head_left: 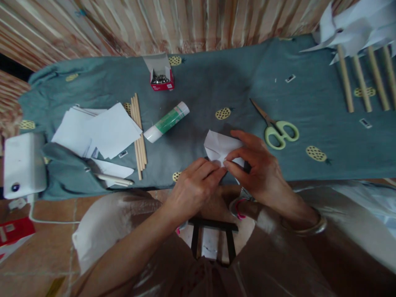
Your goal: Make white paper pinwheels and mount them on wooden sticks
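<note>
A small white sheet of paper with cut, folded corners is held at the front edge of the cloth-covered table. My left hand is closed on its near left side, fingers curled over the paper. Thumb and forefinger of my right hand pinch the paper close to its middle, touching the left fingertips. Parts of the sheet are hidden under both hands. Green-handled scissors lie just right of my right hand, blades pointing away. A green and white glue stick rests to the upper left.
Several wooden sticks lie beside stacked white paper squares. Behind stands an opened red box of small metal pieces. Finished paper pinwheels on sticks occupy the far right. A white device with a cable sits at the left edge.
</note>
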Tool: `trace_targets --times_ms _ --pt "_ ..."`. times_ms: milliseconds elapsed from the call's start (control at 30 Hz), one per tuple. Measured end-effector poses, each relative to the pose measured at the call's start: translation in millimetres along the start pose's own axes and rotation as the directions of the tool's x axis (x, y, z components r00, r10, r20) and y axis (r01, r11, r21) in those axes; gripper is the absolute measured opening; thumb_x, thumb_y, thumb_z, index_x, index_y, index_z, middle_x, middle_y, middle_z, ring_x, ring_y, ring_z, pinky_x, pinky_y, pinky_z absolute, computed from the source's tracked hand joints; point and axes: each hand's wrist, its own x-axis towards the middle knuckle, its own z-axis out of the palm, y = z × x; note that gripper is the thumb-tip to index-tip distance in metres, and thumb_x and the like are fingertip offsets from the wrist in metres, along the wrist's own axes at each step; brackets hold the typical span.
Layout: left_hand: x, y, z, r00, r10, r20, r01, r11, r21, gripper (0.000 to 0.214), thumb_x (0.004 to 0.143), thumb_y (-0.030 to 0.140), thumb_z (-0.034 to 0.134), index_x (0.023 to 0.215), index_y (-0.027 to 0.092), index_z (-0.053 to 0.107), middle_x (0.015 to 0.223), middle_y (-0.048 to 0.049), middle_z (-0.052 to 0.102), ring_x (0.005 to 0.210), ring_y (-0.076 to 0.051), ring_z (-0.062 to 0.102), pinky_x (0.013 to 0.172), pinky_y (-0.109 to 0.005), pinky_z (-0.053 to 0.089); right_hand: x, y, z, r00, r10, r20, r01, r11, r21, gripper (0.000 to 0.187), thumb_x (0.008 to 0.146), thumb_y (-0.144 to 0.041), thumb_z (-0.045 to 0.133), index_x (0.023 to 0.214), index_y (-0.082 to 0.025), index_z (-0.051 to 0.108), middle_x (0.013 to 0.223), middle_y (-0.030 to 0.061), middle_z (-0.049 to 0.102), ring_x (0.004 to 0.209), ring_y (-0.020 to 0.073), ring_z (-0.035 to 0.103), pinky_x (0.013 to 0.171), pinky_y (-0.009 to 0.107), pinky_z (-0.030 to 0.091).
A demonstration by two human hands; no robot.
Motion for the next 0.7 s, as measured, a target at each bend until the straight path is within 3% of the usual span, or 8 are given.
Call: trace_targets --times_ms 200,700 --pt "-1.8 0.1 1.6 1.0 -0.028 0.014 0.028 1.0 -0.012 0.019 0.094 0.016 0.052 0.109 0.012 0.062 0.096 -0.0086 0.068 0.087 -0.018 0.062 0.074 -0.031 0.057 -0.4 0.4 0.5 1.0 0.001 -0.01 0.0 1.0 0.013 0.003 0.083 -0.019 0.063 0.082 -0.022 0.062 0.131 0.013 0.059 0.126 0.0303 0.053 0.102 0.053 0.045" --pt "-1.8 0.7 2.7 0.999 -0.048 0.0 0.048 0.999 -0.023 0.019 0.094 0.016 0.052 0.11 0.013 0.062 0.097 -0.0081 0.069 0.088 -0.017 0.063 0.075 -0.031 0.057 0.7 -1.1 0.3 1.0 0.006 0.008 -0.007 1.0 0.024 0.003 0.083 -0.019 0.062 0.081 -0.022 0.063 0.131 0.0131 0.059 0.127 0.0301 0.052 0.103 0.052 0.044"
